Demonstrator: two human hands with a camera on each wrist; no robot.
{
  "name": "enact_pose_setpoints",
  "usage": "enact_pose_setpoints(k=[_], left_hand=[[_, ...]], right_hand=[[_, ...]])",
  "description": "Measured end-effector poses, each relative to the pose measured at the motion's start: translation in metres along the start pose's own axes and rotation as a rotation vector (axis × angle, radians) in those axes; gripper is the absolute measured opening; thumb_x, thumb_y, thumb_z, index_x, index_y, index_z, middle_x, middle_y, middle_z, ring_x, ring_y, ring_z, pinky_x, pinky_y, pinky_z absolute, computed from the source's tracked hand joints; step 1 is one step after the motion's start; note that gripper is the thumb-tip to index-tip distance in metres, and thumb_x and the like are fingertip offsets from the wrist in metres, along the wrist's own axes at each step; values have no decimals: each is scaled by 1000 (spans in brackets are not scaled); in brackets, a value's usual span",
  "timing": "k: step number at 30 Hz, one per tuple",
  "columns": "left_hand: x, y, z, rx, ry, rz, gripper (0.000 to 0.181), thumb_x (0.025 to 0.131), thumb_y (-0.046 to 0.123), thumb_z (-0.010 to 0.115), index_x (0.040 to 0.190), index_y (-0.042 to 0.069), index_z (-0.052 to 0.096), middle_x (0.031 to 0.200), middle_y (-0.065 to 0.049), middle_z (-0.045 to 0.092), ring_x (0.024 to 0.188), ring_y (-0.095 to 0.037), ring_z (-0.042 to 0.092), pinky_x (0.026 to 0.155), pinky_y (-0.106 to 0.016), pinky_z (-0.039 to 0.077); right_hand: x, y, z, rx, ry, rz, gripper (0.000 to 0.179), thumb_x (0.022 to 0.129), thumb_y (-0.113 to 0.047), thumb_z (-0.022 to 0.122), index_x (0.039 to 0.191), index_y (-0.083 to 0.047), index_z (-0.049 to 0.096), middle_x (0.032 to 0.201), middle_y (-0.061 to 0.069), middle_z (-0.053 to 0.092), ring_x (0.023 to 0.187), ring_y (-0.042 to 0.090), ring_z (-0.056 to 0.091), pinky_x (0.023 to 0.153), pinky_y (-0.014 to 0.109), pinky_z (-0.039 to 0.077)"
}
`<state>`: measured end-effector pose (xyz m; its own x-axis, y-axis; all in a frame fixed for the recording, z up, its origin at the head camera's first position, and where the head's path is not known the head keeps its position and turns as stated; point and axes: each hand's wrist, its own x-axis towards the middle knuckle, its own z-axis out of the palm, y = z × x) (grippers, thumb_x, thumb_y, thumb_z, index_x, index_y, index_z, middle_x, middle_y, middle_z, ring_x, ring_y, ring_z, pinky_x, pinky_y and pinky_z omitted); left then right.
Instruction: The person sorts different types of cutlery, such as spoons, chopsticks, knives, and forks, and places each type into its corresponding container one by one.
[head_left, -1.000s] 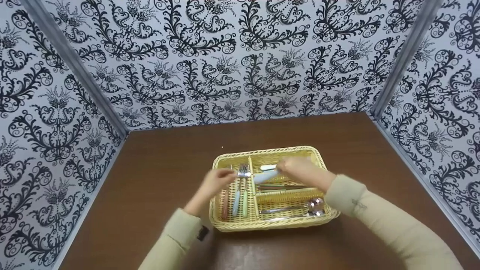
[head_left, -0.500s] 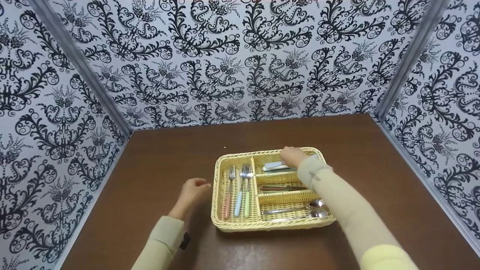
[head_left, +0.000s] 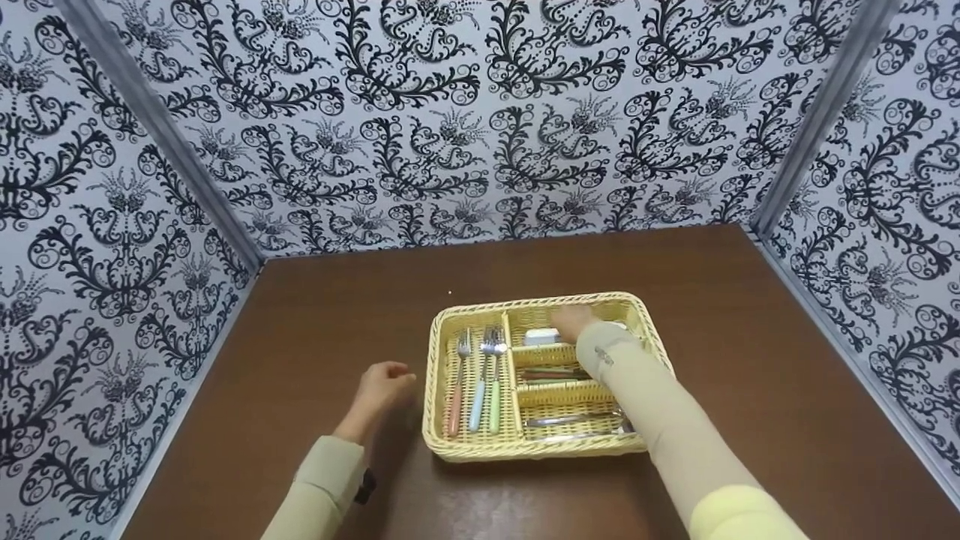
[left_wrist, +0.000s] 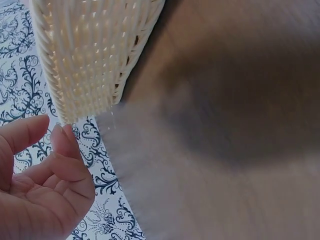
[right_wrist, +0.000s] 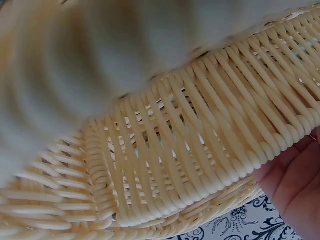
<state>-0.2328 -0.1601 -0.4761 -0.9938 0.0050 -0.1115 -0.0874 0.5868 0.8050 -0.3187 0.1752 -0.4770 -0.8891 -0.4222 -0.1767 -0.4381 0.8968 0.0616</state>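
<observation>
My right hand point(head_left: 574, 320) reaches down into the back compartment of a wicker cutlery basket point(head_left: 536, 448). Pale knife handles point(head_left: 541, 336), white and light blue, stick out to its left. In the right wrist view, a woven divider point(right_wrist: 200, 150) covers most of the fingers, so I cannot tell if they still grip a knife. My left hand point(head_left: 384, 390) hovers beside the basket's left side, its fingers loosely curled around nothing; the left wrist view shows this hand point(left_wrist: 55, 185) near the basket's wicker wall point(left_wrist: 95, 60).
Forks with red, blue and green handles point(head_left: 478, 409) lie in the left compartment. Thin sticks point(head_left: 551, 373) fill the middle one, and spoons point(head_left: 562, 420) the front one, partly under the right sleeve. Patterned walls point(head_left: 420, 127) enclose the brown table point(head_left: 315, 322).
My right hand has carried a light-blue-handled knife from near the divider into the back compartment and lowered there. The left hand has withdrawn from over the forks to the left, outside the basket.
</observation>
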Motion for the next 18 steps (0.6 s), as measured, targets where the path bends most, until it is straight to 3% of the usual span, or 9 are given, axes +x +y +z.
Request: enact_pose_setpoints(k=[5,12,15,18], left_hand=[[-3,-6,-3,22,-10,13,38,84,15,58,113,-10,57,106,-23,62,97,-32,59,80,-43,49],[3,-8,-7,35,27,26,41,86,15,56,121,-6,53,109,-20,61,100,-30,57,83,-42,47],[7,-7,-7,17,49,110,46,87,14,57,126,-6,48,116,-23,57,107,-32,54,88,-44,45],[10,-7,-9,51,72,226,52,86,14,60,131,-6,42,127,-27,47,119,-39,44,97,-49,37]], right_hand=[[-5,5,0,74,-10,-14,16,86,3,51,78,-4,62,85,15,65,79,31,61,66,43,52],[-19,22,-9,115,55,-87,10,81,-7,62,72,-7,62,71,6,63,64,22,58,57,36,50],[-39,38,-19,173,150,-89,6,82,-7,59,78,-5,64,75,7,63,68,23,58,61,37,50],[-58,59,-21,212,272,-56,13,85,-10,58,90,0,65,87,15,65,81,30,60,73,44,50]])
